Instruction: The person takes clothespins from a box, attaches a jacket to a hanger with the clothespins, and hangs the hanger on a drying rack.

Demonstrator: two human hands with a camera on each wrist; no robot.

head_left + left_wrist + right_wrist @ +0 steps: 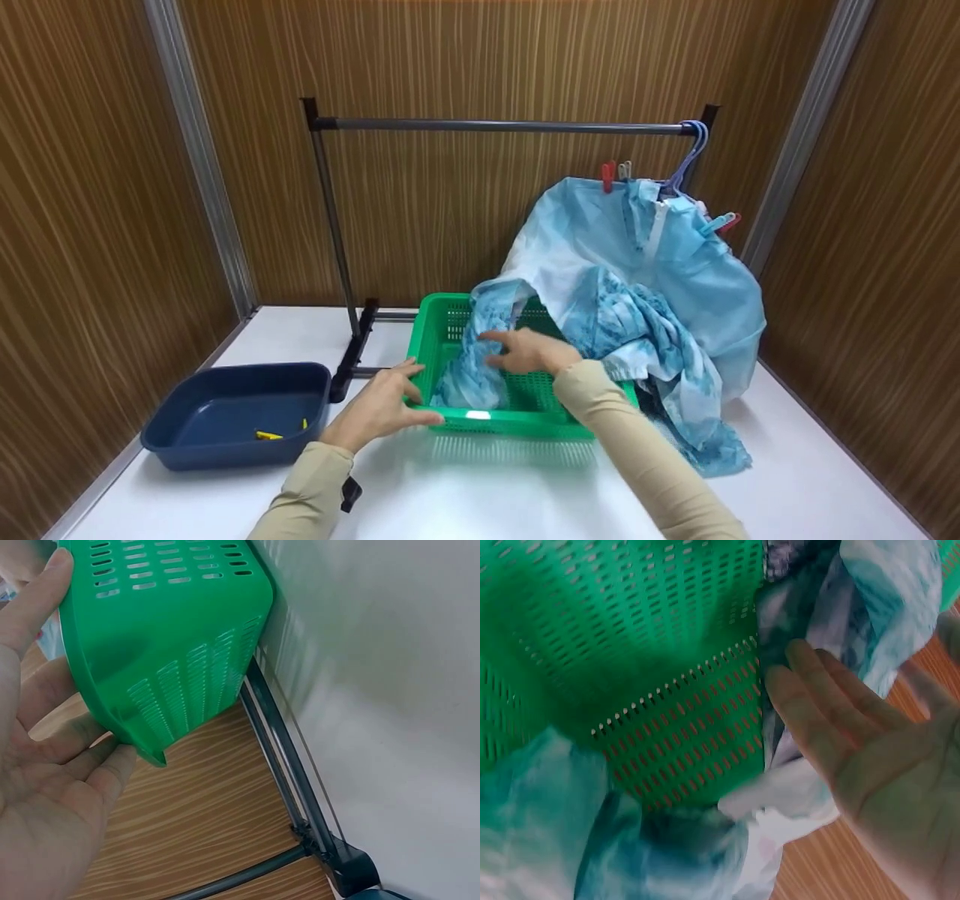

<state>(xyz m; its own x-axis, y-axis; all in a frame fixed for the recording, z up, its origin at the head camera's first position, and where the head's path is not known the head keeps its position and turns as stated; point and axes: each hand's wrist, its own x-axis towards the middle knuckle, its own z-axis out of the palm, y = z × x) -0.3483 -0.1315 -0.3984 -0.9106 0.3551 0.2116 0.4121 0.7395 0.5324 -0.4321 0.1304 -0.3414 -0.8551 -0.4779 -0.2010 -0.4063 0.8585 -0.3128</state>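
A blue-and-white patterned garment (570,232) with a white zip is pegged to a purple hanger (686,161) on the rack's right end. Part of its cloth (476,360) droops into a green perforated basket (420,352). My right hand (529,351) is over the basket, fingers extended against this cloth; in the right wrist view the fingers (832,697) lie nearly straight along the fabric. At the basket's near left corner is my left hand (382,405), thumb and fingers spread around it. In the left wrist view, fingertips (112,761) touch the rim.
A dark rack (487,126) stands behind the basket on the white table (480,495). To the left is a navy basin (236,412) with small yellow pieces (268,435) inside. Red pegs (607,178) and a light-blue peg (718,223) grip the garment's top. Wood-grain walls enclose the table.
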